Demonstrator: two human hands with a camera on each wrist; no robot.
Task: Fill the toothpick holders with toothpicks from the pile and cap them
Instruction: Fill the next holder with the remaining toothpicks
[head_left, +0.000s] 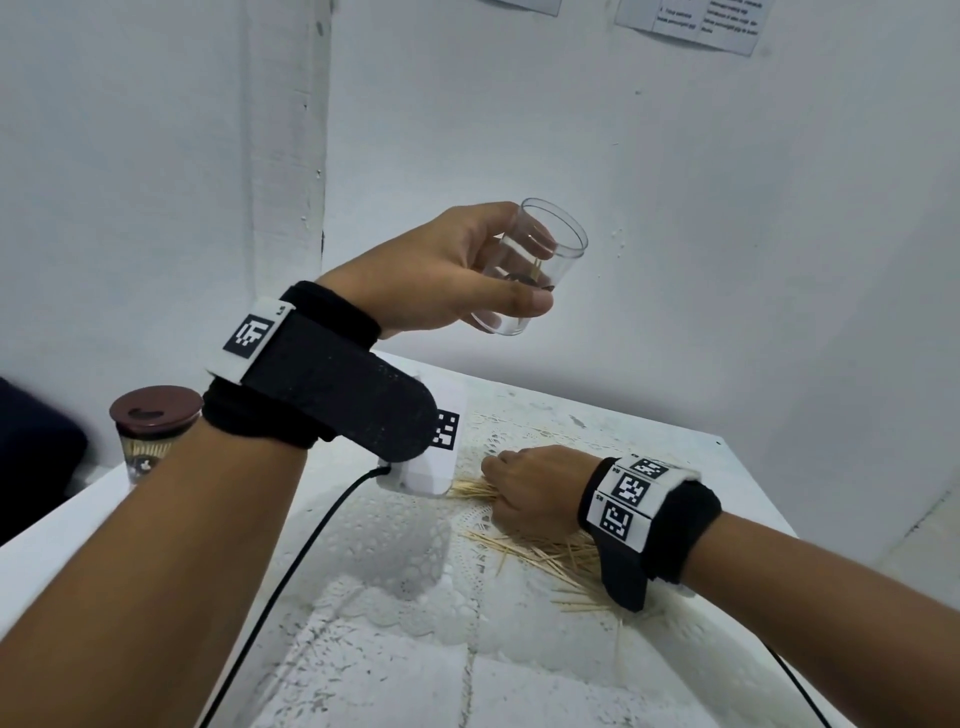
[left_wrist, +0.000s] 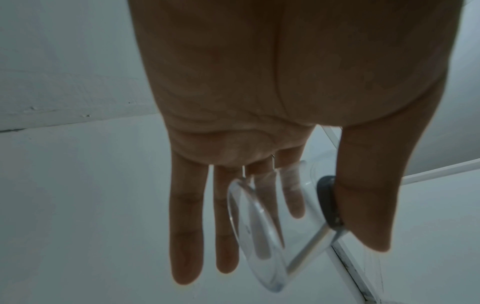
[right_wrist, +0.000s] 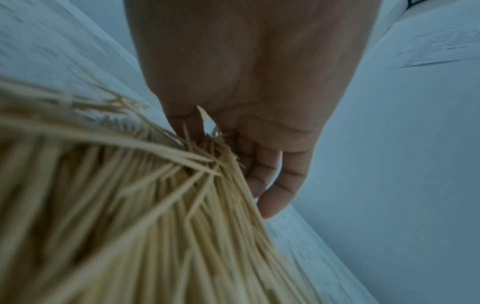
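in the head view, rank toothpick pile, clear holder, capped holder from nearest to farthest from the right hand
1. Toothpick pile: on the table, under the right hand, touching it.
2. Clear holder: raised up and to the left, held in the left hand.
3. Capped holder: far left table edge.

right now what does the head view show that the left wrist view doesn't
Only the head view shows the right hand curled round toothpicks in the pale wooden toothpick pile on the white lace-covered table, and the filled holder with the brown round cap standing at the table's left edge. Only the left wrist view shows the palm side: ring and little fingers straight beside the cup, and a dark patch under the thumb. Both show the left hand holding the clear plastic holder, uncapped and nearly empty, in the air.
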